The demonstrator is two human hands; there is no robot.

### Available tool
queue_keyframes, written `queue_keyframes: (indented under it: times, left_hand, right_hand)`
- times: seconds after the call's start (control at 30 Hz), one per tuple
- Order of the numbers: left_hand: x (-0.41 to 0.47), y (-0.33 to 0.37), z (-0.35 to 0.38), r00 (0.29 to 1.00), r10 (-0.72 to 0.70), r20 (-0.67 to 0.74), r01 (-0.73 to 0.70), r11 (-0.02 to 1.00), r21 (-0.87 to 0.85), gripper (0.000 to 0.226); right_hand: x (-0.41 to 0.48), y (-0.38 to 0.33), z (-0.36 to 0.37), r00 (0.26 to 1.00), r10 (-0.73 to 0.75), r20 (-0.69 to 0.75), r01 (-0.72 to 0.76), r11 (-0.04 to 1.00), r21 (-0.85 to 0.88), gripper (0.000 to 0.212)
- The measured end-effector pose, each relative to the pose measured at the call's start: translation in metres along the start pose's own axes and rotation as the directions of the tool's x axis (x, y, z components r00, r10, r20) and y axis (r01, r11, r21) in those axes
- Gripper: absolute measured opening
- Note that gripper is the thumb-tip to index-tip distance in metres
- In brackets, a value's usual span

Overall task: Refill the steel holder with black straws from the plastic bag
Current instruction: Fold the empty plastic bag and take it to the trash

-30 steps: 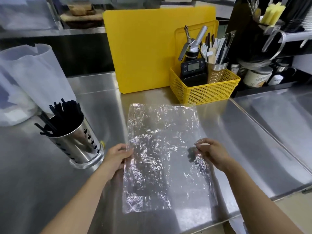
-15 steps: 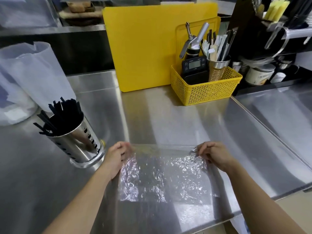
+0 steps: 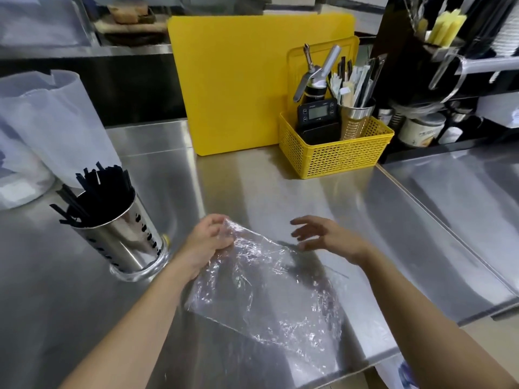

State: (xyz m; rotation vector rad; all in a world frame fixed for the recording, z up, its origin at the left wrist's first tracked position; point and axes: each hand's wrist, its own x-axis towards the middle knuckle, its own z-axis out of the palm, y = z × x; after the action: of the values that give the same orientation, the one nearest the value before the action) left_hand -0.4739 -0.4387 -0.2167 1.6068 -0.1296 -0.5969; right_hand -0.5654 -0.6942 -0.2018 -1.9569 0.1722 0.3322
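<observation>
The steel holder (image 3: 123,242) stands on the counter at the left, packed with black straws (image 3: 95,192) that stick out of its top. A crumpled clear plastic bag (image 3: 269,293), with no straws in it, lies folded on the steel counter in front of me. My left hand (image 3: 209,241) pinches the bag's upper left corner and lifts it slightly. Just right of that corner, my right hand (image 3: 325,237) hovers above the bag with fingers spread, holding nothing.
A yellow cutting board (image 3: 247,88) leans at the back. A yellow basket (image 3: 337,153) with a timer, a siphon and a utensil cup stands at the back right. A large translucent plastic bag (image 3: 53,124) stands behind the holder. The counter edge (image 3: 365,366) is near me.
The bag, first spread flat under both hands, was folded toward me. My right hand has let go and lifted off it, while my left hand gathers the bag's corner.
</observation>
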Motion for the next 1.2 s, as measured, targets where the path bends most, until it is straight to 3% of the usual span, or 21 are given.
queue_keyframes:
  times: [0.07,0.13,0.23,0.33,0.43,0.5,0.57,0.63,0.77,0.83,1.07,1.2]
  left_hand:
    - [0.000,0.009,0.006,0.997,0.063,0.044,-0.063,0.998,-0.003,0.036]
    - [-0.001,0.015,0.008,0.991,0.115,0.065,-0.115,0.993,0.004,0.032]
    - [0.002,0.018,-0.002,0.991,0.134,0.004,-0.134,0.991,-0.027,0.028]
    - [0.008,0.010,-0.016,0.994,0.043,-0.096,-0.066,0.965,-0.252,0.028]
    - [0.011,-0.008,-0.022,0.990,-0.137,0.027,0.134,0.875,-0.465,0.047]
    - [0.005,-0.020,-0.015,0.967,-0.176,0.183,0.238,0.875,-0.421,0.048]
    - [-0.003,-0.025,-0.002,0.957,-0.155,0.246,0.225,0.931,-0.287,0.045]
    - [-0.006,-0.025,0.008,0.975,-0.121,0.187,0.150,0.977,-0.152,0.044]
    - [-0.002,-0.019,0.005,0.998,0.060,0.011,-0.060,0.998,0.024,0.005]
    - [0.001,-0.017,-0.002,0.994,0.098,-0.048,-0.093,0.990,0.109,0.006]
    - [0.000,-0.013,-0.013,0.996,0.087,-0.020,-0.086,0.994,0.064,0.004]
    - [0.000,-0.010,-0.016,0.982,0.185,-0.023,-0.186,0.982,-0.038,0.024]
  right_hand:
    - [0.003,-0.004,0.006,0.986,0.067,0.151,-0.070,0.997,0.015,0.041]
    - [0.005,-0.002,0.010,0.984,0.054,0.171,-0.047,0.998,-0.043,0.024]
    - [0.007,0.005,0.011,0.999,-0.003,0.052,-0.003,0.993,0.116,0.007]
    - [0.007,0.010,0.006,0.997,-0.003,-0.077,0.028,0.947,0.319,0.012]
    - [0.009,0.008,0.004,0.986,0.029,-0.166,0.052,0.883,0.466,0.014]
    - [0.012,0.007,0.008,0.976,0.054,-0.211,0.075,0.826,0.559,0.014]
    - [0.016,0.008,0.015,0.967,0.067,-0.245,0.096,0.797,0.596,0.014]
    - [0.019,0.008,0.023,0.967,0.061,-0.247,0.104,0.791,0.603,0.012]
    - [0.021,0.010,0.028,0.971,0.080,-0.224,0.079,0.780,0.621,0.015]
    - [0.020,0.011,0.027,0.972,0.112,-0.208,0.043,0.782,0.622,0.016]
    - [0.020,0.012,0.024,0.972,0.169,-0.164,-0.032,0.784,0.620,0.016]
    - [0.022,0.020,0.023,0.970,0.214,-0.118,-0.069,0.704,0.707,0.025]
